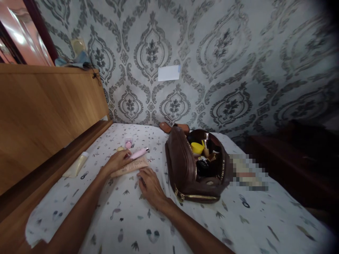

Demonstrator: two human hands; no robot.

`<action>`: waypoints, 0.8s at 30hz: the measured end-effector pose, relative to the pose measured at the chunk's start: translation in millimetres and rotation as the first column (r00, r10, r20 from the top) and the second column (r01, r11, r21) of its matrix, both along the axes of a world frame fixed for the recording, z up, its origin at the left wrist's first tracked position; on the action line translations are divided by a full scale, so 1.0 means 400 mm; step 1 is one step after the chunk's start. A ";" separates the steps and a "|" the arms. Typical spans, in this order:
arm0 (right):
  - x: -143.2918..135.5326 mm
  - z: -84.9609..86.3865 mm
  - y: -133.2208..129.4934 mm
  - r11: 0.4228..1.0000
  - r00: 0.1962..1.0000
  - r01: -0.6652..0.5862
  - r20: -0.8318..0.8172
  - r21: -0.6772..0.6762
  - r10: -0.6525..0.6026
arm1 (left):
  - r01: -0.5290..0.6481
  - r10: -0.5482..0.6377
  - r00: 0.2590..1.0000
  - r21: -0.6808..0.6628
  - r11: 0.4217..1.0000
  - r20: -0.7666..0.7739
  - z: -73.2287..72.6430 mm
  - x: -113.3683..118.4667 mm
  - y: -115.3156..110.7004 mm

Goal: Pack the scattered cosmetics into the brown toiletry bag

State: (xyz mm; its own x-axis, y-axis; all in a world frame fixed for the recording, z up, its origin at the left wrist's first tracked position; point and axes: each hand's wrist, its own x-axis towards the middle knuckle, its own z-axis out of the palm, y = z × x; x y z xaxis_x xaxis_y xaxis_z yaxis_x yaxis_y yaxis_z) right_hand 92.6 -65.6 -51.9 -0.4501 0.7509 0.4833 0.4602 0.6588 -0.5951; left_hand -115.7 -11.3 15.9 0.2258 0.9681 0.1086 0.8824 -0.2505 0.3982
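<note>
My left hand [119, 161] is low over the patterned sheet, its thumb and fingers closed about the near end of a pink tube [140, 153] with a silver tip. Just below lies a flat beige tube [132, 167] with small print, partly behind that hand. My right hand [151, 186] rests on the sheet at the beige tube's right end; its fingers are apart and loosely bent, the fingertips at the tube's edge. To the right stands a brown cosmetic bag [180, 158], unzipped, with a yellow round container [197, 148] and a black item [203, 168] inside.
A small pink pot [128, 144] sits beyond my left hand. A cream tube with a white cap [76, 165] lies near the wooden board [53, 106] at left. Behind the bag is a brown strap [165, 127]. A blurred-out item [249, 173] lies right of it.
</note>
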 end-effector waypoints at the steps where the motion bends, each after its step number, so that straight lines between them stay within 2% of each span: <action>1: 0.000 -0.001 0.000 1.000 1.000 -0.003 -0.002 0.004 0.003 | -0.006 0.006 1.000 -0.001 1.000 0.004 -0.003 -0.002 0.002; 7: 0.003 -0.004 0.001 0.999 1.000 -0.016 -0.001 0.029 0.016 | -0.056 0.056 0.998 -0.003 0.998 0.006 -0.013 -0.005 0.008; 19: 0.002 0.009 -0.003 1.000 1.000 -0.005 0.023 0.004 0.005 | -0.125 0.129 0.990 0.080 0.989 -0.049 0.008 -0.002 -0.006; 24: 0.001 0.014 -0.001 0.999 1.000 -0.027 0.003 -0.022 0.027 | -0.258 0.263 0.965 0.154 0.954 -0.014 0.020 -0.046 0.009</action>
